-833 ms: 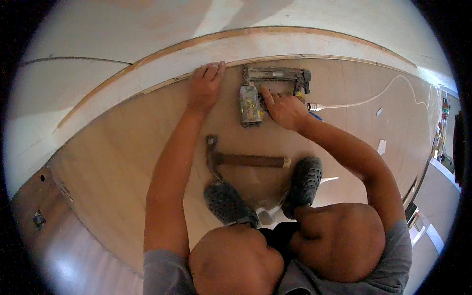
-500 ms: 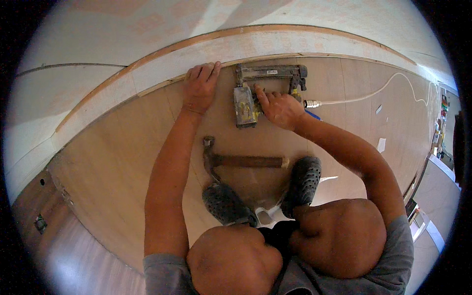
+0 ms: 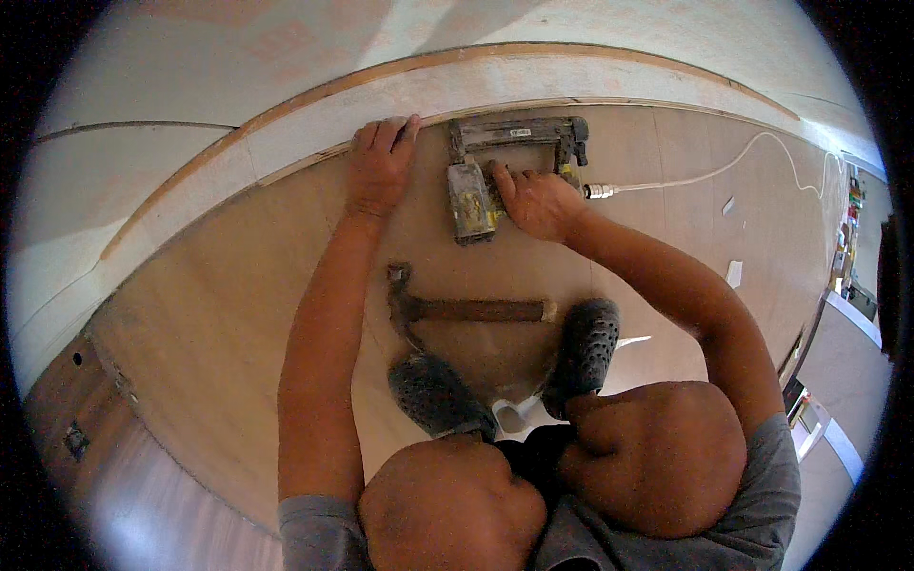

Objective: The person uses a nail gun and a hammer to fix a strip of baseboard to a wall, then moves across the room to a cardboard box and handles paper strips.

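My right hand [image 3: 541,203] is wrapped round the handle of a worn, dusty pneumatic nail gun [image 3: 471,202], with its index finger near the trigger. The tool's nose end points at the thin wooden strip [image 3: 328,153] along the foot of the wall; whether they touch I cannot tell. To the left of the tool, my left hand [image 3: 381,169] lies with its fingers forward on that strip, its index finger a little apart. A claw hammer [image 3: 476,311] with a wooden handle lies on the light wood board between my arms, just ahead of my feet.
A pale air hose [image 3: 700,181] runs from the nail gun to the right. My dark perforated clogs [image 3: 588,347] stand on the board [image 3: 228,314]. Small white scraps [image 3: 734,274] lie on the right. Darker wood flooring [image 3: 143,466] shows at lower left, assorted items at far right.
The view has shifted very slightly. Both hands and the nail gun keep practically the same places, and the hammer lies where it was.
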### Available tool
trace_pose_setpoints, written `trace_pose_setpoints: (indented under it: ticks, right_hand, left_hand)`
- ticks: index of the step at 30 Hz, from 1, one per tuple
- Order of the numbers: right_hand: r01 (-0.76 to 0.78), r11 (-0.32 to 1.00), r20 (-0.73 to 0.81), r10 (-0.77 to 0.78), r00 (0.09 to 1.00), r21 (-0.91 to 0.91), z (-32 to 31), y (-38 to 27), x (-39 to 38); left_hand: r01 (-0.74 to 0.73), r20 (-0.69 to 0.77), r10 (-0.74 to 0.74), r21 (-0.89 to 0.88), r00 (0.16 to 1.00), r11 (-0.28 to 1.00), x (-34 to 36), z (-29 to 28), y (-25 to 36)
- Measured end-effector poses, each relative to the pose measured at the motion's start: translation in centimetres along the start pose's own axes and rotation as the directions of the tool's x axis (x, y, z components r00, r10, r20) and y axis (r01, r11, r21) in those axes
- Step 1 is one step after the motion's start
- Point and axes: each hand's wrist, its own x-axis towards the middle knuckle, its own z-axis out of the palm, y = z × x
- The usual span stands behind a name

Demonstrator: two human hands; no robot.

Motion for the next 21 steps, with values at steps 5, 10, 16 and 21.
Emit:
trace_pose_setpoints:
  ticks: [5,10,16,21]
  right_hand:
    - [0.011,1.0,0.091,-0.012,0.996,0.013,-0.8,-0.3,0.1]
    - [-0.012,0.995,0.009,0.011,1.0,0.1,0.9,0.2,0.0]
    - [-0.082,0.991,-0.029,0.086,0.996,0.101,-0.6,0.0,-0.5]
    - [-0.065,0.996,-0.029,0.066,0.997,0.056,-0.4,-0.4,-0.5]
  left_hand:
    - [-0.011,-0.034,0.012,0.005,0.999,1.0,-0.4,-0.3,-0.1]
    - [-0.017,-0.009,0.017,0.005,1.0,1.0,-0.1,-0.6,0.4]
    - [-0.005,-0.08,0.003,-0.03,0.997,1.0,-0.8,-0.1,-0.9]
    - [0.031,-0.043,-0.034,-0.063,0.999,0.998,-2.6,-0.4,-2.0]
